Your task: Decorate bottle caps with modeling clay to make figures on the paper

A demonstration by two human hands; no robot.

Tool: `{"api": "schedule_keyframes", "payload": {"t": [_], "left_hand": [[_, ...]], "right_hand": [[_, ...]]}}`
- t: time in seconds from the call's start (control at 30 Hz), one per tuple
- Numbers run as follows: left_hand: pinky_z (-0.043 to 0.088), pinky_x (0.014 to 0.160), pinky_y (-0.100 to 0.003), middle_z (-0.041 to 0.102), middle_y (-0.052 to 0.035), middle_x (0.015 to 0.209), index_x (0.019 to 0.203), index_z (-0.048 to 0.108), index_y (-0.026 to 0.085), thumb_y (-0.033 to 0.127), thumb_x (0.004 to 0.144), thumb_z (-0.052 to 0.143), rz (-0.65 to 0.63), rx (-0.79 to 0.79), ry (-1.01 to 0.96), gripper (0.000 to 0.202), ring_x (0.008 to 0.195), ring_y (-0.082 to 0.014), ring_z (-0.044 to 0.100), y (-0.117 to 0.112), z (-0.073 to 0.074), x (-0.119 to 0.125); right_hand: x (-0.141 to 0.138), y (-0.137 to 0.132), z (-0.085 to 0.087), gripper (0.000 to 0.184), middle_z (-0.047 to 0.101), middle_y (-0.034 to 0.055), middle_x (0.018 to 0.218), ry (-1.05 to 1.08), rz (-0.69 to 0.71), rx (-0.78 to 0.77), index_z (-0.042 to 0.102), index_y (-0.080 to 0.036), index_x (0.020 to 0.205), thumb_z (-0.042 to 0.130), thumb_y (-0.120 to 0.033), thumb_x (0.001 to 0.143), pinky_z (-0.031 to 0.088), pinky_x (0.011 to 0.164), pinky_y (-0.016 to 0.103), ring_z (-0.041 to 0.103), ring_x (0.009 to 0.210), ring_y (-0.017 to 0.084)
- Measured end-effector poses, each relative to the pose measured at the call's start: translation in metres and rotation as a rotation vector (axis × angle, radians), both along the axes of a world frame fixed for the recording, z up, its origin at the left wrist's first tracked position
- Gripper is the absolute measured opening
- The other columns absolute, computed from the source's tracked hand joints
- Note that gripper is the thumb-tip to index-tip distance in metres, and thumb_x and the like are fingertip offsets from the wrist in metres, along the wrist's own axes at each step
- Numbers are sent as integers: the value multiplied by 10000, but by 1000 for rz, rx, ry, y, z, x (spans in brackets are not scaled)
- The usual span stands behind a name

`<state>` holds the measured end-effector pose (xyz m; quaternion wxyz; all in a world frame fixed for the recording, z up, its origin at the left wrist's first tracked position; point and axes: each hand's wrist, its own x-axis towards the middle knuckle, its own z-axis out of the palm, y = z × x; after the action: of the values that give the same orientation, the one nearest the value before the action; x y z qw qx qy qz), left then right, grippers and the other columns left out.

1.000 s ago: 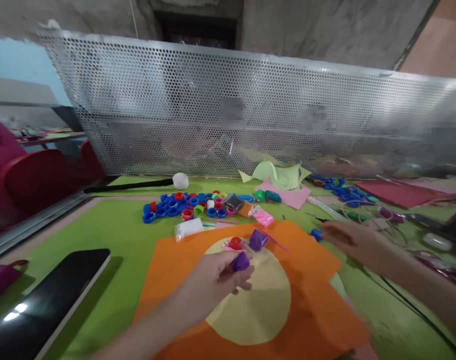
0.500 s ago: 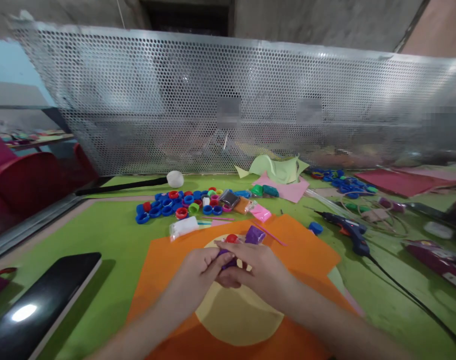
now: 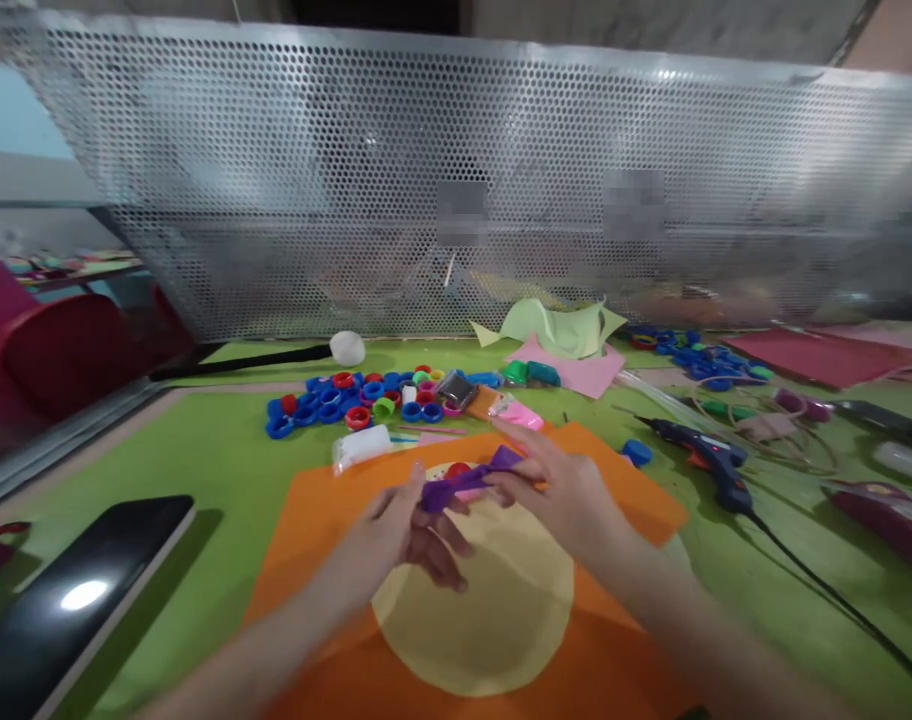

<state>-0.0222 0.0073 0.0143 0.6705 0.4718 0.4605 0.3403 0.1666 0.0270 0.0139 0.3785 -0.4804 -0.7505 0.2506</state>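
Between my two hands a soft purple strip of modelling clay is stretched out. Its left end is pinched in my left hand, thumb on top and the other fingers loosely spread below. My right hand grips the right end between thumb and fingers, with the index finger raised. Both hands hover over a pale yellow paper circle lying on an orange sheet. Just behind the clay is a small red round piece, partly covered. A purple packet shows behind the strip, partly hidden.
Blue and coloured bottle rings cluster behind, with small clay packets beside them. A glue gun with its cord and a blue cap are at right. A phone lies left. A perforated metal panel stands behind.
My hands were close together, working the purple clay between the fingers. They have moved apart, and the clay is now drawn into a strip. The view has tilted slightly downward.
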Motion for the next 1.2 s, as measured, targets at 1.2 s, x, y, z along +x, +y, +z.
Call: {"api": "schedule_keyframes", "payload": {"t": [1.2], "left_hand": [[453,652,-226,674,-63,907,1046,592,174,398,732,648,-299,439,246,389,776,-170,618,-17,11,1]], "right_hand": [[-11,-18,-14,396,581,-52,468,-458,89,482,545,-212,833,286,-501,911,282,314,202,532,337,119]]}}
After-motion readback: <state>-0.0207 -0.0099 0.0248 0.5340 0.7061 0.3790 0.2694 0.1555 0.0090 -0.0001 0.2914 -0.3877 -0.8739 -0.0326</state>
